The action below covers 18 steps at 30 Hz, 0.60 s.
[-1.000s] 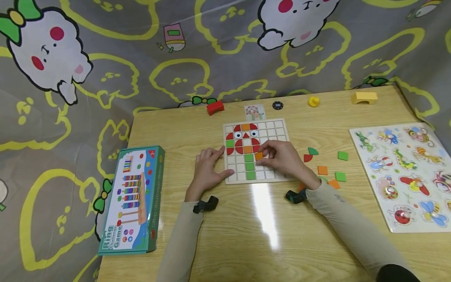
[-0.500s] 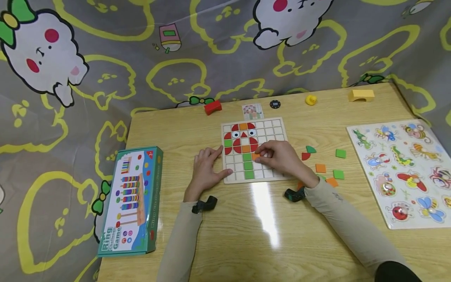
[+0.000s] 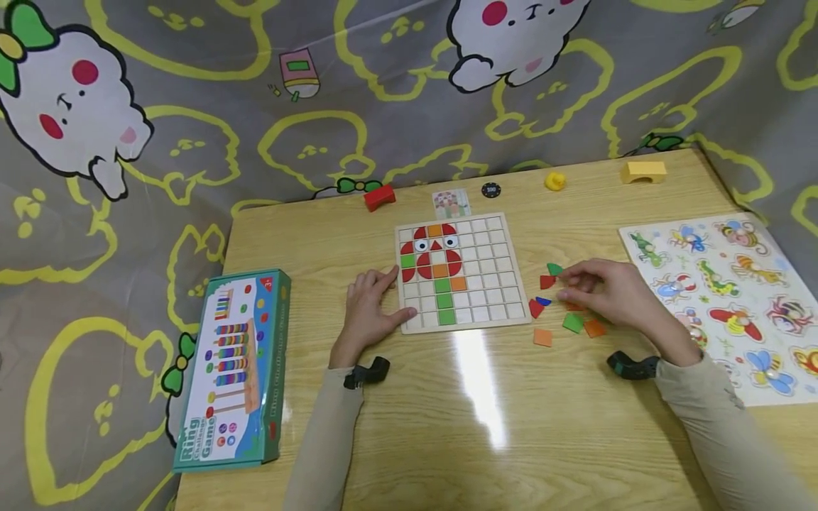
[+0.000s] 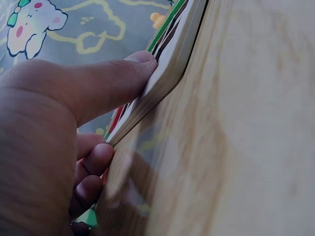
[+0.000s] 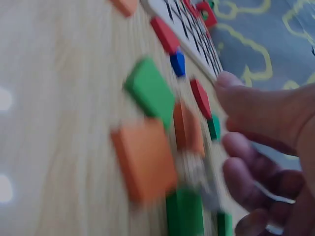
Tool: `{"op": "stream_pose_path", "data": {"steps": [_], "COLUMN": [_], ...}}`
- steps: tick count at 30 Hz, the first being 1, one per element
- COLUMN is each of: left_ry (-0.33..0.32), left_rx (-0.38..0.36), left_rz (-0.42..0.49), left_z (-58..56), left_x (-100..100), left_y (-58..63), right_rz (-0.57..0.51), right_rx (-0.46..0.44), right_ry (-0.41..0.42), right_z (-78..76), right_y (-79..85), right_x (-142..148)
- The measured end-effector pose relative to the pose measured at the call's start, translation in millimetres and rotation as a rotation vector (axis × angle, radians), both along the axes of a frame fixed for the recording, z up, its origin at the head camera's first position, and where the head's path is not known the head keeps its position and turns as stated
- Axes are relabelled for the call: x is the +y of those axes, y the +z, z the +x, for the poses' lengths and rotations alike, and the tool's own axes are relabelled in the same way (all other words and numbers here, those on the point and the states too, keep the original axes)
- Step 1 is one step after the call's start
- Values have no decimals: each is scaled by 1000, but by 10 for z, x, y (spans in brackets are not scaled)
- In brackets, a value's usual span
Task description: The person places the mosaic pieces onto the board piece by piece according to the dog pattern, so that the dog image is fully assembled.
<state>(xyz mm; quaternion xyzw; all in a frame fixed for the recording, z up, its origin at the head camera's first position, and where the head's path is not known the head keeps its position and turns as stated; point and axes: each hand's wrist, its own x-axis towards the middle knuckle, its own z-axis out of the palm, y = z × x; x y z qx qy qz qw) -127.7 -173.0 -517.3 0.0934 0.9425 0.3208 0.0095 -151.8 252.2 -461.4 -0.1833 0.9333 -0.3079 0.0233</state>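
Observation:
A wooden grid board (image 3: 492,270) lies mid-table, with red, orange and green tiles and two eye tiles forming a figure on its left half. One orange square (image 3: 458,284) sits beside the green column. My left hand (image 3: 371,312) rests at the lower left corner; its thumb (image 4: 120,81) lies straight on the board's face and fingers touch the edge. My right hand (image 3: 607,291) hovers over loose tiles, thumb and fingers apart, nothing visible between them. Near it lie a red quarter-round (image 3: 547,282), a green one (image 3: 554,270), a blue piece (image 3: 544,301) and a green square (image 3: 572,323).
A picture card (image 3: 451,204), black chip (image 3: 491,190), red block (image 3: 380,198), yellow duck (image 3: 555,181) and yellow arch block (image 3: 643,172) line the back. A ring game box (image 3: 233,369) stands left. An insect puzzle (image 3: 709,248) lies right, near my right arm.
My right hand has let go of the orange square on the board and moved right to the loose tiles. The left hand stays at the board's corner. The head view has shifted slightly.

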Motion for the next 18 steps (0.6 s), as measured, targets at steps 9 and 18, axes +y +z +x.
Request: {"op": "stream_pose_path", "data": {"steps": [9, 18], "left_ry": [7, 3], "left_rx": [19, 26], "left_rz": [8, 14], "left_z": [10, 21], "left_x": [-42, 2], "left_y": [-23, -20], "right_rz": [137, 98], "right_rx": [-44, -119], "right_ry": [66, 58], "right_z": [145, 171], "right_y": [-13, -25], "right_x": [185, 156]}}
